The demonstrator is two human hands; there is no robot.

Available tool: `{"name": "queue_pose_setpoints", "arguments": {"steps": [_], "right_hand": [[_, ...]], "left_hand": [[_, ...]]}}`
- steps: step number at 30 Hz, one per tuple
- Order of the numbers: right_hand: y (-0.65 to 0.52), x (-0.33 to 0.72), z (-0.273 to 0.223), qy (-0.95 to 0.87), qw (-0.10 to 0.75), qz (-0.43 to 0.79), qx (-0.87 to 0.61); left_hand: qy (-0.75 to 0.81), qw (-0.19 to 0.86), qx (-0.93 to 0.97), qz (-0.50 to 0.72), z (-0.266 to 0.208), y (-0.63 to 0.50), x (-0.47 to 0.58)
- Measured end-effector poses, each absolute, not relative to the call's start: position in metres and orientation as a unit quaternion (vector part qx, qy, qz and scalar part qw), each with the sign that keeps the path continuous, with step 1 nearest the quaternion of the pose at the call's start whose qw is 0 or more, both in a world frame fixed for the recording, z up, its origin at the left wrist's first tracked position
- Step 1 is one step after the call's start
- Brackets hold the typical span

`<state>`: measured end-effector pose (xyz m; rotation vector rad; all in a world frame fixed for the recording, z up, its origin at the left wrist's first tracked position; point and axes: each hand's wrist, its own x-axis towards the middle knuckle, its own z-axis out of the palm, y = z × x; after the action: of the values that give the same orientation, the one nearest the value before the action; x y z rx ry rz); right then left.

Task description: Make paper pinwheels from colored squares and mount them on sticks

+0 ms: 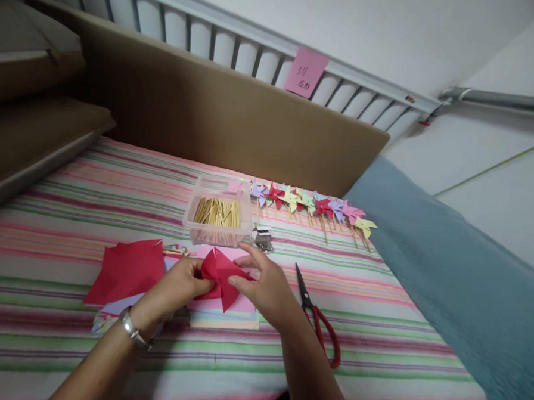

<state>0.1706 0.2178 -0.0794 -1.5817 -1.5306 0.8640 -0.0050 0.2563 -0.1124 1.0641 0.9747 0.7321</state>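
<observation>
Between my two hands is a red paper pinwheel (221, 274), its corners partly folded in. My left hand (186, 282), with a silver bracelet at the wrist, pinches its left side between thumb and fingers. My right hand (260, 281) grips the right side, thumb in front and fingers behind. Beneath it lies a stack of coloured paper squares (224, 321), pink on top. Red paper sheets (131, 270) with cut corners lie to the left, on other coloured paper. Red-handled scissors (315, 317) rest to the right of my right hand.
Behind my hands stands a clear plastic box (219, 235) of short wooden sticks (218, 212). Small metal pieces (263, 239) lie beside it. Several finished pinwheels (323, 208) on sticks line the back right. A cardboard panel (227, 118) borders the striped cloth (373, 338).
</observation>
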Motion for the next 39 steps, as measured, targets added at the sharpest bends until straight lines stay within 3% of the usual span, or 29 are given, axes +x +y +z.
{"name": "queue_pose_setpoints", "arguments": {"steps": [6,14,20,26,39], "right_hand": [[0.214,0.171,-0.085,-0.648,0.311,0.384,-0.580],[0.217,0.169,-0.085,-0.636,0.301,0.388,-0.595],[0.230,0.175,-0.092,-0.503,0.438,0.475,-0.573],[0.235,0.160,-0.105,-0.384,0.569,0.497,-0.530],[0.231,0.136,-0.112,-0.337,0.608,0.518,-0.498]], "left_hand": [[0.397,0.661,0.588,0.244,-0.127,0.252,0.004],[0.393,0.653,0.587,0.272,-0.129,0.255,0.006],[0.433,0.667,0.425,0.432,-0.113,0.255,0.002],[0.396,0.737,0.359,0.413,-0.115,0.242,0.016],[0.405,0.734,0.281,0.467,-0.128,0.245,0.020]]}}
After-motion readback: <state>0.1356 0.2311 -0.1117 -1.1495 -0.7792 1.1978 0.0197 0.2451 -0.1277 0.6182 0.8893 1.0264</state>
